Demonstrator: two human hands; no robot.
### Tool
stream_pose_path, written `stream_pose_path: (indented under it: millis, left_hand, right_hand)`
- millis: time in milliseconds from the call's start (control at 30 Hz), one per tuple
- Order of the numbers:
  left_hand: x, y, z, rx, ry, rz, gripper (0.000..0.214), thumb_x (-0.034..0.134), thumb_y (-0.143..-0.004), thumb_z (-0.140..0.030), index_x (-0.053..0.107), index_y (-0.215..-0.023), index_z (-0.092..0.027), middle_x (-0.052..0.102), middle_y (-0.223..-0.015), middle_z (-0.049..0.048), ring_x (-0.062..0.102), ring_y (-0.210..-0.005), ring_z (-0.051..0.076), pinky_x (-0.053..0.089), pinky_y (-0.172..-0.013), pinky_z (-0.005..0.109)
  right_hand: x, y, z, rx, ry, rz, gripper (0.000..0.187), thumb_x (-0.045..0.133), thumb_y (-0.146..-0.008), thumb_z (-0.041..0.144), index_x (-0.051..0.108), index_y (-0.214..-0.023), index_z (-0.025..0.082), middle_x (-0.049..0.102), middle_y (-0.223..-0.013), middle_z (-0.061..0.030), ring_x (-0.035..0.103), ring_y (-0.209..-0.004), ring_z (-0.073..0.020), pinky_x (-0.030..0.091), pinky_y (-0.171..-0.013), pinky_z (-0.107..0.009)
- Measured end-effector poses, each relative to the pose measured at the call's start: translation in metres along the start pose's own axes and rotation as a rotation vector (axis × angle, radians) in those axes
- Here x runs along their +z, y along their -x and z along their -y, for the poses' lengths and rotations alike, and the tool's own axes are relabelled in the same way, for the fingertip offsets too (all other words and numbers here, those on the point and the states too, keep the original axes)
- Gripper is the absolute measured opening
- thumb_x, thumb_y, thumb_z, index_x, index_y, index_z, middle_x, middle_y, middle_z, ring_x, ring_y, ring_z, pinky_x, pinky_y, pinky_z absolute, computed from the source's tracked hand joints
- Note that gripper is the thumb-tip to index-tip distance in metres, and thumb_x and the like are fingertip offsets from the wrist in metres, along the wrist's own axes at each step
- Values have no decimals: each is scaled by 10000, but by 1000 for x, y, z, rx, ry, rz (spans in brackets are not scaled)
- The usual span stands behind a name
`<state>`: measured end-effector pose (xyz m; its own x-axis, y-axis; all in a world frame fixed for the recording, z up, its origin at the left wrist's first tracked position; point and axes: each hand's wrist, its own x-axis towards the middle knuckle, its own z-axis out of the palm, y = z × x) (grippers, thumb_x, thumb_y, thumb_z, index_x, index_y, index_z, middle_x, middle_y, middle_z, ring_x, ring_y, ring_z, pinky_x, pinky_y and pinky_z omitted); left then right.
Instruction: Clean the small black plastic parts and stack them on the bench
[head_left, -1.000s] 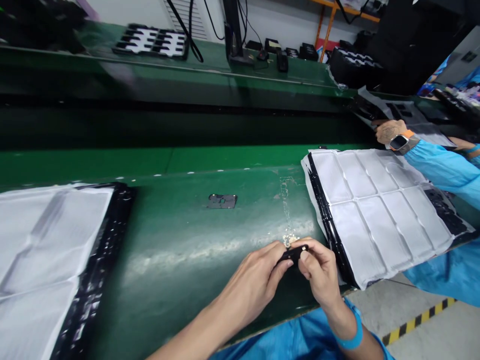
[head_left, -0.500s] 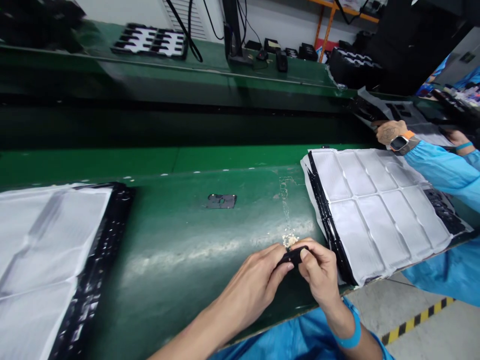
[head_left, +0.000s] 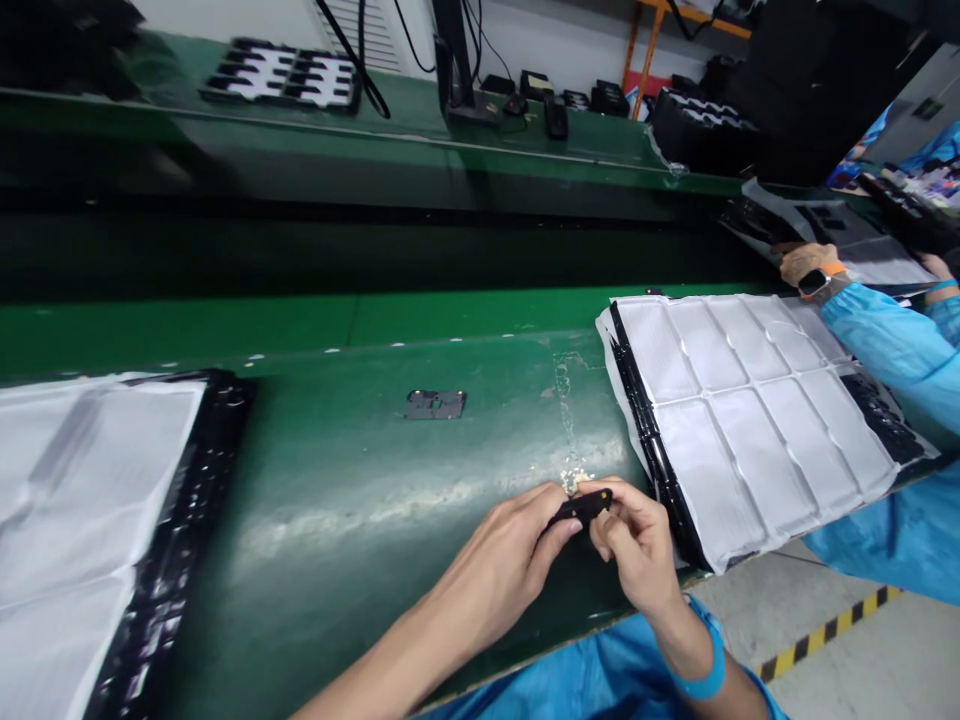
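Observation:
Over the front of the green table, my left hand (head_left: pixel 514 545) is closed, pinching one end of a small black plastic part (head_left: pixel 583 508). A tiny yellow spot shows at the part's right end. My right hand (head_left: pixel 639 545) is closed around that right end, its index finger along the far edge and its thumb bent just below. Small pale bits (head_left: pixel 575 479) lie in a little heap right behind the fingers. A flat dark part with cutouts (head_left: pixel 435 405) lies alone on the table, farther off to the left.
Black trays under a white sheeted cover (head_left: pixel 757 420) stand close by on the right; another covered stack (head_left: pixel 75 500) is at the left. A co-worker's blue sleeve (head_left: pixel 892 335) reaches in at the right. A raised shelf (head_left: pixel 412 110) runs along the back.
My right thumb has moved off the face of the black part, and the yellow spot now shows. The co-worker's hand has shifted a little to the right. The view has moved slightly.

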<state>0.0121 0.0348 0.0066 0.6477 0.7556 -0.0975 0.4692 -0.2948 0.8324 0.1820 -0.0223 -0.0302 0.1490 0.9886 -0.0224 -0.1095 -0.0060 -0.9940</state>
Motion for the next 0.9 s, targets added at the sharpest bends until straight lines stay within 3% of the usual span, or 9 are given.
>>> stream_pose_path:
  millis: [100,200,267,433,533,733,900]
  left_hand:
    - [-2,0,0,-9,-26,8,211,414,-1050,-262,493,-855,-239,609,-827,16,604,-764,216,472,-746,336]
    - [-4,0,1,-42,-48,21,201,415,-1050,-278,523,-885,-236,630,-850,24,624,-780,224,471,-743,341]
    - [-7,1,2,-52,-27,27,203,418,-1049,-285,538,-895,-233,646,-871,29,636,-807,225,480,-761,341]
    - [-9,7,-1,-110,267,30,236,385,-1087,-349,568,-1007,-223,621,-707,-17,613,-663,183,461,-643,287]
    - [-6,8,-2,-91,439,-22,276,379,-1092,-369,594,-1083,-197,604,-732,-17,597,-617,160,457,-628,282]
    - [-2,8,-3,-35,516,-106,295,374,-1090,-325,622,-1046,-172,577,-814,-9,550,-645,137,438,-702,295]
    - [4,5,-2,-63,612,-162,315,364,-1086,-334,618,-1005,-165,524,-780,-25,463,-607,127,383,-640,288]
  right_hand:
    - [-4,2,5,-32,79,18,342,556,-954,210,778,-1215,214,699,-977,-47,541,-564,-102,464,-552,-254]
    - [-9,3,11,-81,281,-10,353,563,-996,219,750,-1294,245,710,-1216,-92,646,-758,-162,540,-695,-295]
    - [-9,2,14,-98,374,-16,286,567,-1029,259,760,-1237,226,722,-1157,-97,663,-829,-192,548,-751,-310]
    - [-5,2,9,-18,323,0,222,518,-1065,289,704,-1006,183,616,-700,5,586,-605,-155,483,-588,-259]
    - [-3,3,9,-2,298,25,155,546,-1046,264,677,-1033,183,611,-712,15,607,-639,-154,495,-620,-253]
    - [-1,4,17,-115,383,-5,180,557,-1076,268,670,-953,201,605,-791,5,602,-672,-143,492,-645,-252]
    - [1,4,20,-196,401,-11,191,560,-1081,216,681,-933,208,578,-782,12,597,-669,-139,479,-645,-252]
